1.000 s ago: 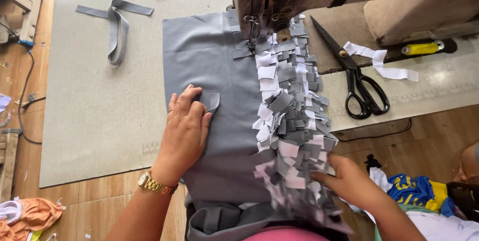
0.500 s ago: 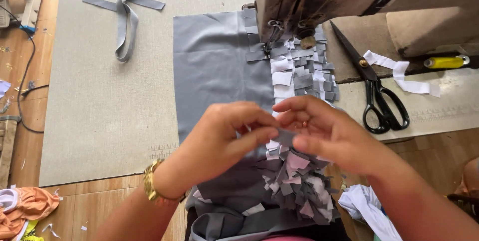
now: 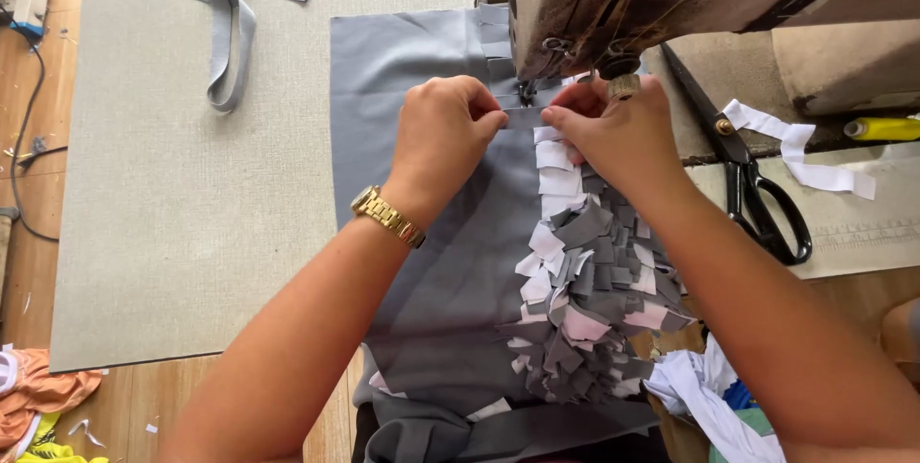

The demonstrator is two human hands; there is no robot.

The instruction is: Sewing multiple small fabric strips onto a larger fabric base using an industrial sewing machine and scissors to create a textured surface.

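Observation:
My left hand [image 3: 443, 133] and my right hand [image 3: 618, 133] pinch the two ends of a small grey fabric strip [image 3: 524, 118] and hold it flat just in front of the needle of a brown sewing machine [image 3: 613, 3]. The strip lies across a large grey cloth [image 3: 412, 166] spread on the table. A dense row of grey and white fabric tabs [image 3: 585, 290] runs down the cloth from under my right hand towards me. A gold watch [image 3: 386, 217] sits on my left wrist.
Black scissors [image 3: 752, 185] lie right of the machine, beside a white fabric strip [image 3: 800, 151] and a yellow tool [image 3: 882, 127]. A looped grey band [image 3: 225, 27] rests at the far left of the pale table mat [image 3: 172, 233]. Coloured scraps [image 3: 38, 401] lie on the floor.
Both hands have moved forward from near my body up to the needle, carrying a small grey strip. Earlier the left hand lay flat on the cloth.

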